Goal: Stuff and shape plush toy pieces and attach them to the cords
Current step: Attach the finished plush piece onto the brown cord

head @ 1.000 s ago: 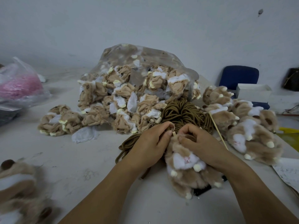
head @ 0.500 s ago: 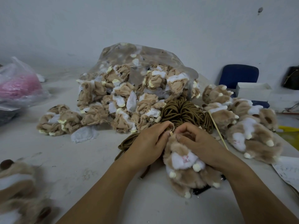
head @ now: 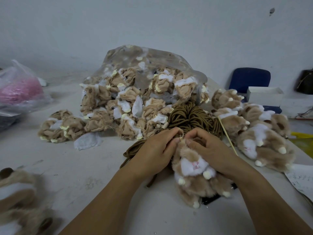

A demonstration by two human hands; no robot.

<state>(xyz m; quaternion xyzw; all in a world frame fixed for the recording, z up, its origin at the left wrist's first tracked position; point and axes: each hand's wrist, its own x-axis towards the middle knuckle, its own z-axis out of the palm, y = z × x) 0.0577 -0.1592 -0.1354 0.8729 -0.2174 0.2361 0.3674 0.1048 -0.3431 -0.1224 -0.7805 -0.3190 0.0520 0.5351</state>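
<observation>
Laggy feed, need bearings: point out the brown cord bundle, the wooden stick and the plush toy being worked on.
brown cord bundle (head: 191, 116), head view, middle of the coils.
wooden stick (head: 227, 135), head view, mid-shaft.
plush toy (head: 192, 165), head view, its white face patch.

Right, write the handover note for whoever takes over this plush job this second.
Left hand: pinches the top of the plush toy, lying on the table in front.
Right hand: fingers curled on the same spot from the other side.
Cords: brown bundle just behind the hands; wooden stick to its right.
Done: stuffed toys piled at the right.
Left: finish this toy's top (fingers hide whether a cord is on it); unstuffed pieces spill from the clear bag behind.
</observation>
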